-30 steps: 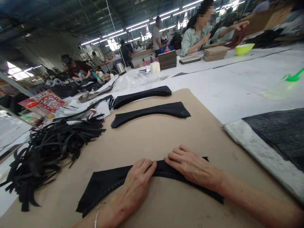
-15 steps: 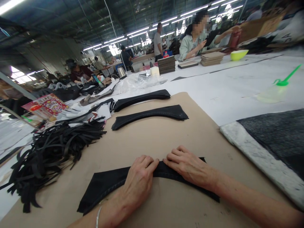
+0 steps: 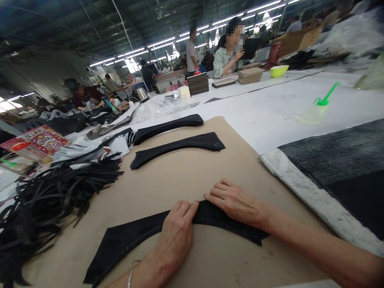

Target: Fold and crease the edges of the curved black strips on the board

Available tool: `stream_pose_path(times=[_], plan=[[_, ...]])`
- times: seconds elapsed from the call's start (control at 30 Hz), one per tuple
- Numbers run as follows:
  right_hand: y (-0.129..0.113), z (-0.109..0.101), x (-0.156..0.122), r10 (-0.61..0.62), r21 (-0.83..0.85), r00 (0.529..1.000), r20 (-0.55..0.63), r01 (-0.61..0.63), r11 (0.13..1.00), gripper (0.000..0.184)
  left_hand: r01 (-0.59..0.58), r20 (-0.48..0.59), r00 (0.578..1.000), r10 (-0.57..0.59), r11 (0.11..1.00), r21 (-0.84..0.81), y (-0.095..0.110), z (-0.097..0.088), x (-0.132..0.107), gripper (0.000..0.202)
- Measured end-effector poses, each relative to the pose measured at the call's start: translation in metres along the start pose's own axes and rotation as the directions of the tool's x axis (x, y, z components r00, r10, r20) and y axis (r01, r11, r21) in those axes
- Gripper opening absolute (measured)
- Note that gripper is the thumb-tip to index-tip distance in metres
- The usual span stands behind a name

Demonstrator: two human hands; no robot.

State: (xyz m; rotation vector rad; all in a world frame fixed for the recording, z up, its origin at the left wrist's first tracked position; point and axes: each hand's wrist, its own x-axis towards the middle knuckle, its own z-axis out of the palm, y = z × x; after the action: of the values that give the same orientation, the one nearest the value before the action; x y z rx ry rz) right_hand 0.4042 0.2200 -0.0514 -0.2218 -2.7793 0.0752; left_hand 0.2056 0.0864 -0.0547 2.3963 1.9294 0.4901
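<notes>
A curved black fabric piece (image 3: 129,234), with a stitched line along its inner edge, lies on a brown sheet (image 3: 168,180) in front of me. My left hand (image 3: 178,228) is closed at its upper edge near the middle, thumb and fingers pinched on the fabric. Just to the right, my right hand (image 3: 232,200) grips the same edge with its fingers together; its palm covers part of the piece. Farther up the sheet are two stacks of similar curved black pieces, the nearer stack (image 3: 180,147) and the farther stack (image 3: 169,128).
A heap of black strips (image 3: 66,192) lies at left. On the right are a pale slab with a dark cover (image 3: 288,172) and a green-nozzled bottle (image 3: 318,110). Across the white table are a yellow-green bowl (image 3: 279,71), stacked boards (image 3: 198,84) and a seated co-worker (image 3: 223,60).
The view has shifted, so the surroundings appear farther left. Both hands stay on the black piece's upper edge, with the right hand's fingers slightly changed. The co-worker's outstretched arm has drawn back from the red bottle.
</notes>
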Motion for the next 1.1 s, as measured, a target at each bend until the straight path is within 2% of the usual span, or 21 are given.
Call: stream_pose_path(times=[0.2, 0.43, 0.57, 0.67, 0.8, 0.93, 1.1], plan=[[0.009, -0.001, -0.023, 0.045, 0.017, 0.999, 0.003, -0.045, 0.999, 0.023, -0.017, 0.067, 0.998, 0.016, 1.0, 0.015, 0.001, -0.001, 0.003, 0.049], [0.008, -0.002, -0.028, 0.052, 0.021, 0.999, 0.003, -0.052, 0.998, 0.023, -0.039, 0.078, 0.997, 0.031, 0.994, 0.105, 0.004, -0.003, 0.008, 0.051], [0.007, -0.003, -0.028, 0.067, 0.023, 0.997, 0.041, -0.068, 0.997, 0.024, -0.12, 0.056, 0.992, 0.116, 0.99, 0.077, 0.003, -0.003, 0.011, 0.047], [0.006, -0.004, -0.03, 0.081, 0.033, 0.995, 0.055, -0.083, 0.996, 0.026, -0.169, 0.111, 0.98, 0.164, 0.985, 0.038, 0.002, -0.004, 0.016, 0.043], [0.006, -0.005, -0.033, 0.107, 0.057, 0.993, 0.058, -0.111, 0.992, 0.027, -0.198, 0.168, 0.969, 0.18, 0.976, 0.095, 0.004, -0.005, 0.02, 0.045], [0.009, -0.007, -0.036, 0.138, 0.086, 0.988, 0.064, -0.143, 0.986, 0.031, -0.184, 0.165, 0.973, 0.159, 0.971, 0.151, 0.009, -0.004, 0.022, 0.042], [0.016, -0.012, -0.045, 0.187, 0.118, 0.981, 0.051, -0.191, 0.974, 0.026, -0.149, 0.162, 0.977, 0.135, 0.986, 0.078, 0.015, -0.004, 0.029, 0.034]])
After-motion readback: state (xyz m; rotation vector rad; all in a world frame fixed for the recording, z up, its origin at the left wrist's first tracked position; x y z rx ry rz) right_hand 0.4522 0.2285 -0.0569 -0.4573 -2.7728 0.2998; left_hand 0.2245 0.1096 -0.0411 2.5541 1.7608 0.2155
